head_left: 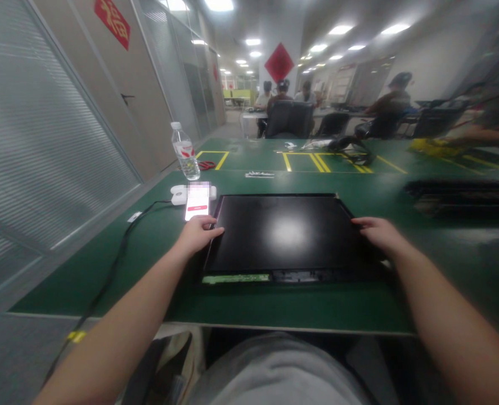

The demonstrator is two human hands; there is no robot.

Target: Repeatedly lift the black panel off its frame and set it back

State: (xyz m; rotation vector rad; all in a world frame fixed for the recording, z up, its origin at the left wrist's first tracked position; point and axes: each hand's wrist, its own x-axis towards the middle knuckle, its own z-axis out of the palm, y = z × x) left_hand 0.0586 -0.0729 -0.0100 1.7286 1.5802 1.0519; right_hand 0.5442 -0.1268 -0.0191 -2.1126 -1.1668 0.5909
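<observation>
A black LCD screen panel (249, 236) lies face up on the green tabletop, a bright reflection near its middle. Along its near edge runs a green circuit board strip (236, 278). My left hand (197, 233) grips the panel's left edge, thumb over the front and fingers at the side. At the opposite edge, my right hand (378, 232) holds the frame with its fingertips; part of its grip is hidden. Just beyond my left hand, a lit phone (197, 207) leans over a white power strip (179, 194).
A water bottle (185, 152) stands at the far left beside red-handled scissors (207, 165). Yellow tape (317, 162) marks the green table (118, 304). Dark stacked parts (464, 197) sit at the right. A black cable (114, 270) hangs over the left edge. Several people sit farther back.
</observation>
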